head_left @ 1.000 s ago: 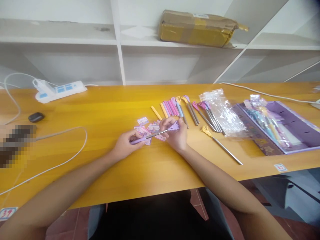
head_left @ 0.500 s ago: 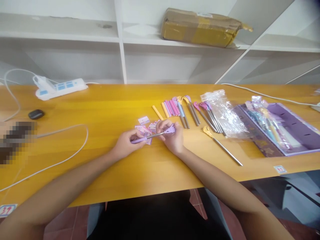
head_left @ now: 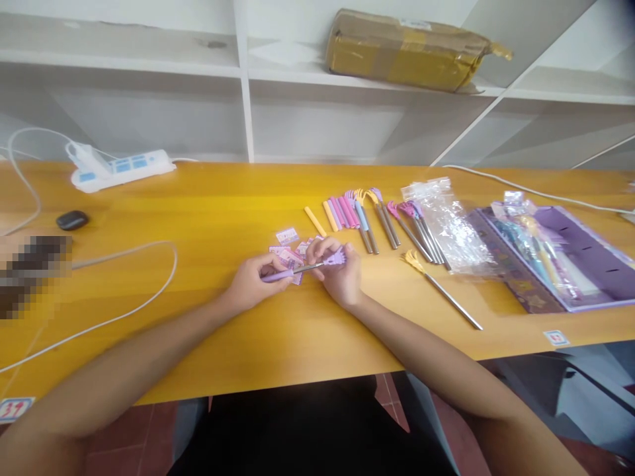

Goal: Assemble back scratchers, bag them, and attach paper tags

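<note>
My left hand (head_left: 253, 283) is closed around the purple grip of a back scratcher (head_left: 307, 267). Its metal rod runs right to a purple claw-shaped head, which my right hand (head_left: 342, 274) grips with curled fingers. Under and behind my hands lie small printed cards (head_left: 286, 236), partly covered. Beyond them are a yellow grip sleeve (head_left: 315, 221) and a row of purple, pink and yellow sleeves (head_left: 342, 213). Further right lie several back scratchers (head_left: 384, 217) with metal rods. One with a yellow claw head (head_left: 441, 289) lies apart, nearer to me.
A clear plastic bag (head_left: 451, 228) lies right of the scratchers, beside a purple box (head_left: 590, 251) holding bagged items. At left are a power strip (head_left: 124, 169), a black case (head_left: 72, 220) and a white cable (head_left: 169, 277). A taped parcel (head_left: 407, 53) sits on the shelf.
The view has shifted slightly. Both hands keep the same hold on the back scratcher, with almost no visible movement.
</note>
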The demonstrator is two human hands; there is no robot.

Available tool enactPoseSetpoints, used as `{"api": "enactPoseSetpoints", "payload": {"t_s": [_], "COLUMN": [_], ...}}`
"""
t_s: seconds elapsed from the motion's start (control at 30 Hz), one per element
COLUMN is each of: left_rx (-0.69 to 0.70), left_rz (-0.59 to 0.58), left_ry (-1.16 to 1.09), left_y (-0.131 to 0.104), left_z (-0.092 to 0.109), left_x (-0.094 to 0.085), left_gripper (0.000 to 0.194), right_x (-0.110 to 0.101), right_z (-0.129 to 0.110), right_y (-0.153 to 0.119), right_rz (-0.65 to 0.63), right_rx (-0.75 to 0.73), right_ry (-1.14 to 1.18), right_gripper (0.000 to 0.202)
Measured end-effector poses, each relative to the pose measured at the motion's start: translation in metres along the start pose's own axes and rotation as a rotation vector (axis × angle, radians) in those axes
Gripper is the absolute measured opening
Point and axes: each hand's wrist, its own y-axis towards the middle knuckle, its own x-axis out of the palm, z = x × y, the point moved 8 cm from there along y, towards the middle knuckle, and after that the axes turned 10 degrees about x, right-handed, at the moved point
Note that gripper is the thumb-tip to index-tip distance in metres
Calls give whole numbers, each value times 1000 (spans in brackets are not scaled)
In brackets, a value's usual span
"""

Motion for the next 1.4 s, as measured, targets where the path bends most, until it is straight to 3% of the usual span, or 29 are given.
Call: {"api": "enactPoseSetpoints", "payload": {"t_s": [0.9, 1.4], "left_rx": [-18, -26], "left_rz": [2, -4], "left_ry": [9, -43], "left_y": [1, 0], "left_z": [1, 0], "left_x": [-1, 1], "left_gripper": [28, 26], "right_x": [8, 9], "right_z": [1, 7], "right_y": [-1, 0], "right_rz": [-76, -85], "right_rx": [-50, 0], "right_ry": [-22, -18], "right_gripper": [59, 62]}}
